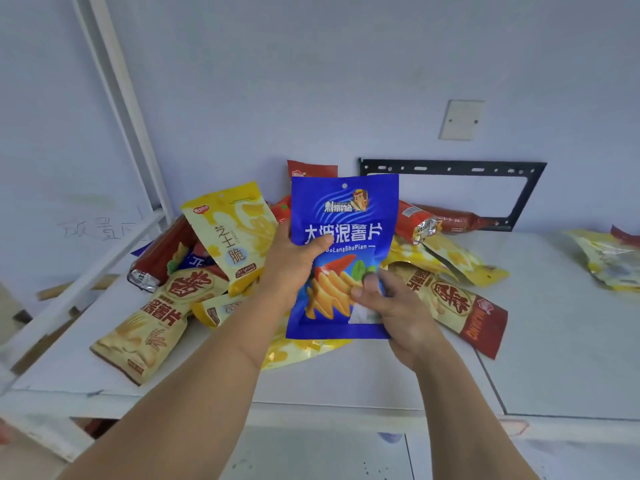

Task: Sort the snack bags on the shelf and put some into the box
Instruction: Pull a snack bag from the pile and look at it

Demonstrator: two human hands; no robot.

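Upright blue snack bag (343, 237) above jumbled yellow and red bags (228, 233) on white shelf (554, 341)

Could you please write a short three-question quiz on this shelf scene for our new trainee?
1. True or false: both hands hold the blue snack bag.
2. Which hand grips the bag's lower edge? A) left hand B) right hand
3. Fill in: the black frame leans against the ____.

Key: 1 true. 2 B. 3 wall.
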